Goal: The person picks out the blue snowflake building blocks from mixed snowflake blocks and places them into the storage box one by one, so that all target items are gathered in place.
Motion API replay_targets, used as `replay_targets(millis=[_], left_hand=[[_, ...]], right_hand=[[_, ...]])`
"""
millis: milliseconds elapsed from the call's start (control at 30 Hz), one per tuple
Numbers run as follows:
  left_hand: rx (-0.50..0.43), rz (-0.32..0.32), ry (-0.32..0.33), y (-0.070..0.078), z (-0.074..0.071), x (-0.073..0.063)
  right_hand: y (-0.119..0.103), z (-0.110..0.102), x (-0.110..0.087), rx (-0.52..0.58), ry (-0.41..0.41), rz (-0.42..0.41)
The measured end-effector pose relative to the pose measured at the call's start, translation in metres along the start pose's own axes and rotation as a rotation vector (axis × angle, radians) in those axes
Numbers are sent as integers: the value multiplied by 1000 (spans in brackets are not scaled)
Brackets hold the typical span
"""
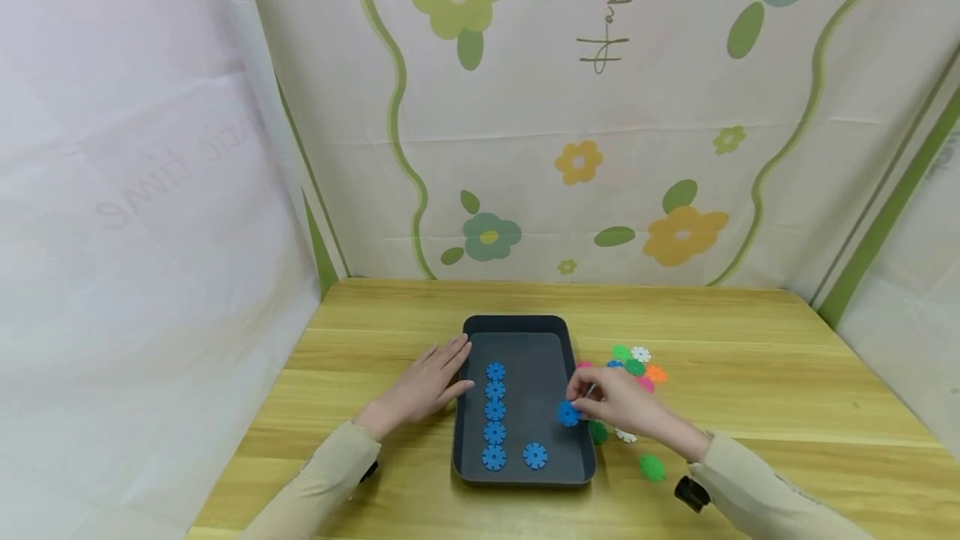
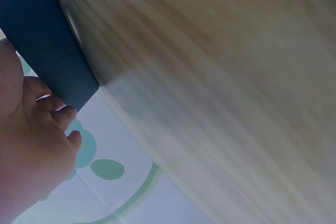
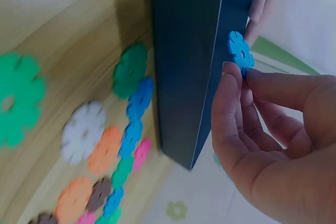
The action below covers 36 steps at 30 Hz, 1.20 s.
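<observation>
In the head view a dark grey tray (image 1: 543,373) lies on the wooden table. Down its left side runs a column of several blue notched discs (image 1: 495,411), and another blue disc (image 1: 535,455) lies alone near the front. My right hand (image 1: 615,400) pinches a blue notched disc (image 3: 240,51) between thumb and index finger, over the tray's right side. My left hand (image 1: 427,382) rests on the tray's left rim with its fingers extended. The left wrist view shows that hand (image 2: 37,135) against the tray's dark outer wall (image 2: 52,40).
Right of the tray lie loose notched discs in several colours, including a white disc (image 3: 84,132), an orange disc (image 1: 656,373) and a green disc (image 1: 652,467). A flower-print cloth (image 1: 525,107) hangs behind the wooden table (image 1: 375,315).
</observation>
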<state>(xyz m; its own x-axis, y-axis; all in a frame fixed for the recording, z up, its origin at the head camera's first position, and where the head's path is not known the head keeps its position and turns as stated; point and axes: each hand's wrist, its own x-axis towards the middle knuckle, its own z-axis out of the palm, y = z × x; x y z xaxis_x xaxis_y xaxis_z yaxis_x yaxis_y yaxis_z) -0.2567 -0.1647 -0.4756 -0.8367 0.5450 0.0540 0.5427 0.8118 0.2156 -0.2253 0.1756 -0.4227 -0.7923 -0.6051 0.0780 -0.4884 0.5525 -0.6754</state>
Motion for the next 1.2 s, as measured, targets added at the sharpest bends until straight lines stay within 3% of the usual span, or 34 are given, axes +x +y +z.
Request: replay_targets(millis=[367,1200], left_hand=[[11,2,6,-2,1,1],[10,15,6,-1,0,1]], right_hand=[[-6,32,28,-56,-70,-59],[-3,45,36,-49,-135,-42]])
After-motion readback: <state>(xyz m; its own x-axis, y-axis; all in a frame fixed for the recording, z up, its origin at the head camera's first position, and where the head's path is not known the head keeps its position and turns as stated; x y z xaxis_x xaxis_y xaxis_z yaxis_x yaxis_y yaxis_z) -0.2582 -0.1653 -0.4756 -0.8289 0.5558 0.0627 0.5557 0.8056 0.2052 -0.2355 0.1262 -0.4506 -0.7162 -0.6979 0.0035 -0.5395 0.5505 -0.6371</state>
